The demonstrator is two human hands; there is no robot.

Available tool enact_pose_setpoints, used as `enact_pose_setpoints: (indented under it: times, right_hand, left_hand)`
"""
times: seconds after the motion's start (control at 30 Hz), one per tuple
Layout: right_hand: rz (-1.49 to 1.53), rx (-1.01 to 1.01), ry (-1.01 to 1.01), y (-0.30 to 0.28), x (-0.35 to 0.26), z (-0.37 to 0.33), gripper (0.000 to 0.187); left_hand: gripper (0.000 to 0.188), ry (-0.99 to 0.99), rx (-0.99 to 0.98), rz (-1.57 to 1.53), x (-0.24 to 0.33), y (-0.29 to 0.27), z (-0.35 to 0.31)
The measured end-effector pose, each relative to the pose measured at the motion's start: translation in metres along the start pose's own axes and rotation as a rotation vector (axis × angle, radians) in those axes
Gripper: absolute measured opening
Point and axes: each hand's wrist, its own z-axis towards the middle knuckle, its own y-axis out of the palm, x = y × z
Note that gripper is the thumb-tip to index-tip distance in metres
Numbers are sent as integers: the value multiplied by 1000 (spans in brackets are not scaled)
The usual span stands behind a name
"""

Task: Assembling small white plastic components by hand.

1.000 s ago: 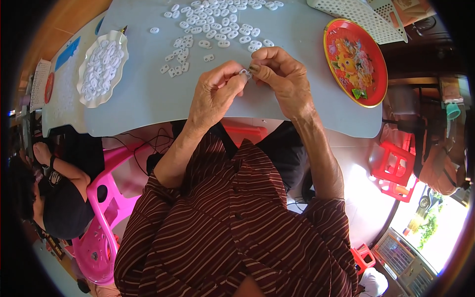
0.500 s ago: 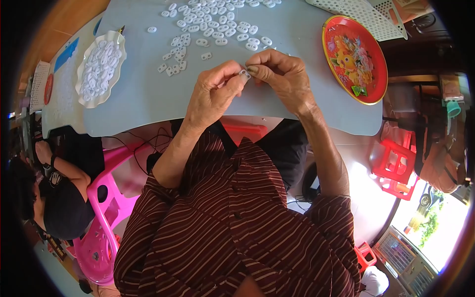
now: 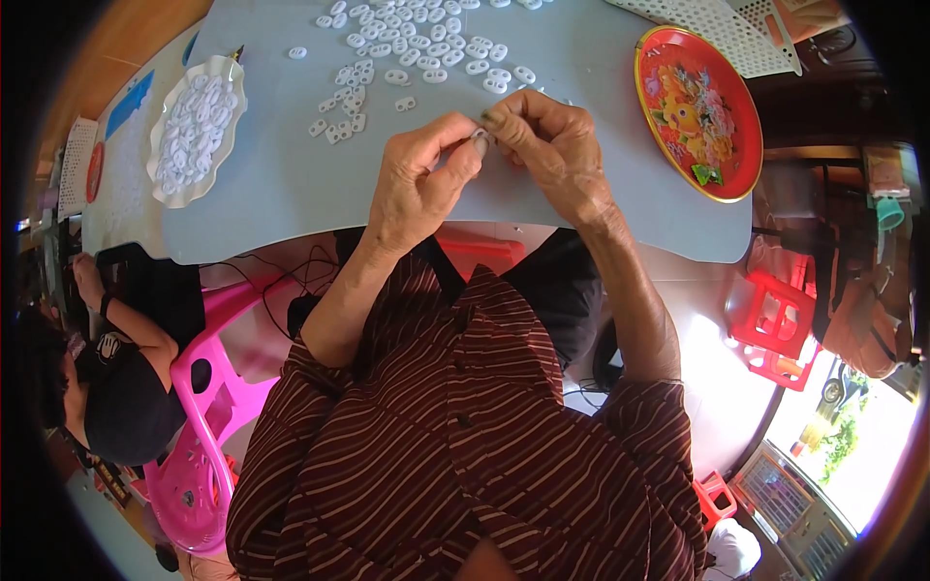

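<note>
My left hand [image 3: 423, 181] pinches a small white plastic piece [image 3: 480, 135] between thumb and forefinger, mostly covered by the fingertips. Close against it, the thumb and forefinger of my right hand [image 3: 557, 150] are pressed together; what they grip, if anything, is too small to make out. Beyond my hands lie many loose white oval pieces [image 3: 435, 76] with two holes each. A group of smaller squarish white pieces [image 3: 346, 128] with holes lies to their left, and one two-holed piece [image 3: 405, 104] rests just past my left hand.
A wavy-rimmed white dish [image 3: 235, 136] heaped with white pieces stands at left on the grey table [image 3: 291, 198]. At right is a red flowered tray [image 3: 744, 126] beside a white perforated basket [image 3: 722, 39]. A person [image 3: 126, 387] sits at left near a pink chair [image 3: 208, 426]; red stools [image 3: 775, 320] stand right.
My fingertips have shifted slightly, and the piece between them is turned and more covered than before. The right fingertips have moved a little up. The loose pieces on the table have stayed in place.
</note>
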Motion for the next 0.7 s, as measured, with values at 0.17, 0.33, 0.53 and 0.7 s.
enact_pose_setpoints:
  times: [0.17, 0.33, 0.53, 0.7]
  right_hand:
    - [96, -18, -50, 2, -1, 0, 21]
    - [18, -9, -78, 4, 4, -2, 19]
    - [-15, 101, -102, 12, 1, -6, 16]
    - [72, -12, -126, 8, 4, -6, 16]
  left_hand:
    - [15, -102, -15, -116, -9, -1, -3]
    - [16, -115, -13, -123, -7, 0, -3]
    - [15, -93, -18, -138, -7, -1, -3]
    - [15, -103, -6, -165, -4, -1, -1]
